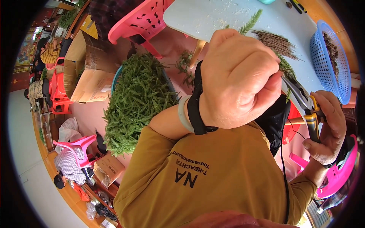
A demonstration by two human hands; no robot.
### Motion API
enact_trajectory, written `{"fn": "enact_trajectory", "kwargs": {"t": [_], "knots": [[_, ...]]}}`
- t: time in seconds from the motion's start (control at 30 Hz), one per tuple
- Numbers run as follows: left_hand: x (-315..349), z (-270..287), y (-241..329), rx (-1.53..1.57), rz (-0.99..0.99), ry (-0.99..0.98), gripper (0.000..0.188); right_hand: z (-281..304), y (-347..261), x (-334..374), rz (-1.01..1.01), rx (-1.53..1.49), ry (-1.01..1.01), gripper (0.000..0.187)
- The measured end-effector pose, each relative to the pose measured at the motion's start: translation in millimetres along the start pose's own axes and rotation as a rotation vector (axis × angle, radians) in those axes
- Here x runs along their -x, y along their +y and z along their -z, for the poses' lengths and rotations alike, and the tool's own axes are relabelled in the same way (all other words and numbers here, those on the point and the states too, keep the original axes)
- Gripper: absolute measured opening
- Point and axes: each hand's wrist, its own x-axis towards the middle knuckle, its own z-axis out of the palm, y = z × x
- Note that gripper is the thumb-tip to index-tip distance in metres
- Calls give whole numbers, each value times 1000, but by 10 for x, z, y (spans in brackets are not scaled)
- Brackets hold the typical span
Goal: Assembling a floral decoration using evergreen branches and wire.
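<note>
My left hand (239, 79) is closed in a fist in front of the table, its back toward me, with a black band and a pale bangle at the wrist. A green needle-leaved sprig (288, 68) shows beside its fingers; the gripped part is hidden. My right hand (329, 123) is wrapped loosely around the yellow-and-grey handles of a pair of pliers (312, 123). The metal jaws point up to the left, close to the left fingers and the sprig. Another green sprig tip (251, 22) sticks out beyond the left fist.
On the pale table (205, 19) lie a bundle of thin brown stems (275, 42) and a blue basket (323, 72) of dark brown pieces. To my left stands a tub heaped with green sprigs (138, 98), near an open cardboard box (91, 83) and a pink chair (142, 22). Other people sit farther off.
</note>
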Motion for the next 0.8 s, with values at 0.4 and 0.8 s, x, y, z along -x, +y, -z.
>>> {"fn": "enact_trajectory", "kwargs": {"t": [0.4,0.8], "knots": [[6,8,30,40,56,-25,24,25,-18,-62,20,5,-22,70],[-16,63,59,141,231,-98,22,-67,-70,-120,173,369,-83,60]]}}
